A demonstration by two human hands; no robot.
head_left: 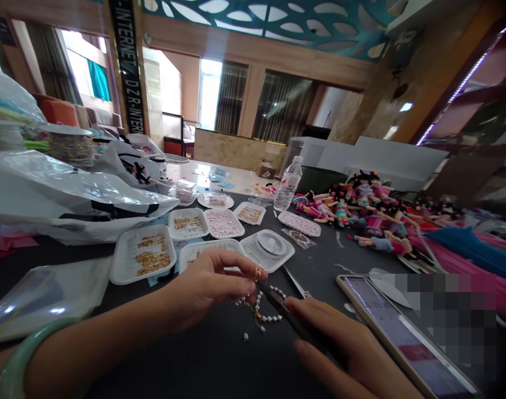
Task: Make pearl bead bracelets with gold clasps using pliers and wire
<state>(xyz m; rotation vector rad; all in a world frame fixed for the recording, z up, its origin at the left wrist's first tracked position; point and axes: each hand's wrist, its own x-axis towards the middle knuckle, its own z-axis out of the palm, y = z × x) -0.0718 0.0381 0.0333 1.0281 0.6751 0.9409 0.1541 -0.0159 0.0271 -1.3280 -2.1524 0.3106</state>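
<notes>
My left hand (pixel 219 280) pinches a small gold-coloured piece (pixel 258 272) between thumb and fingertips. From there a bracelet of white beads (pixel 271 319) hangs in a loop above the dark table, with little gold and clear charms on it. Dark-handled pliers (pixel 294 320) are gripped in my right hand (pixel 340 338), their jaws reaching to the beadwork just below my left fingertips. Whether the jaws close on anything is too small to tell. Scissors (pixel 296 282) lie just behind the pliers, partly covered by my right hand.
White trays (pixel 120 252) of gold and pink beads stand behind my hands, one tray holding a spool (pixel 271 243). A phone (pixel 402 332) lies at right, crocheted dolls (pixel 373 205) are piled beyond. A water bottle (pixel 289 185) stands behind the trays; plastic bags (pixel 61 188) fill the left.
</notes>
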